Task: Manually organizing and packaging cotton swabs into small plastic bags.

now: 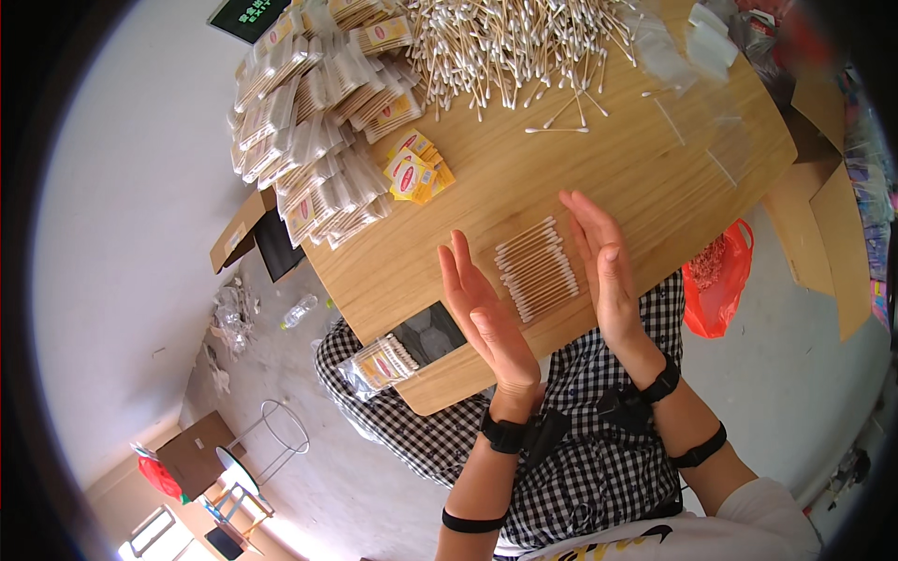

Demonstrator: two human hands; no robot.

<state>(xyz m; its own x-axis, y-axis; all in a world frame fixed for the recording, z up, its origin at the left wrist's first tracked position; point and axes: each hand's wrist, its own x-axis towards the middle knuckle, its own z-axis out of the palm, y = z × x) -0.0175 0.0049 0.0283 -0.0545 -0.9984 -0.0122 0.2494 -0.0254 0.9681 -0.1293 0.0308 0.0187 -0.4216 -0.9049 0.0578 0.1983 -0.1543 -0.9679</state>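
Observation:
A neat row of cotton swabs (538, 271) lies side by side on the wooden table, white tips at both ends. My left hand (485, 313) stands upright on the row's left, its fingers straight and palm turned inward. Facing it on the right, my right hand (601, 271) is held likewise, fingers extended. Nothing is gripped by either hand, and the swabs lie between the two palms. Whether the palms touch the swab tips I cannot tell. Left of my left hand, a clear bag of swabs (382, 365) rests at the table edge beside a dark flat pad (428, 335).
Stacks of packed swab bags (318, 140) fill the table's far left, beside yellow cards (416, 173). A heap of loose swabs (514, 47) covers the far middle. Empty clear bags (706, 140) lie at right. A red plastic bag (720, 285) and cardboard box (823, 224) stand off the right edge.

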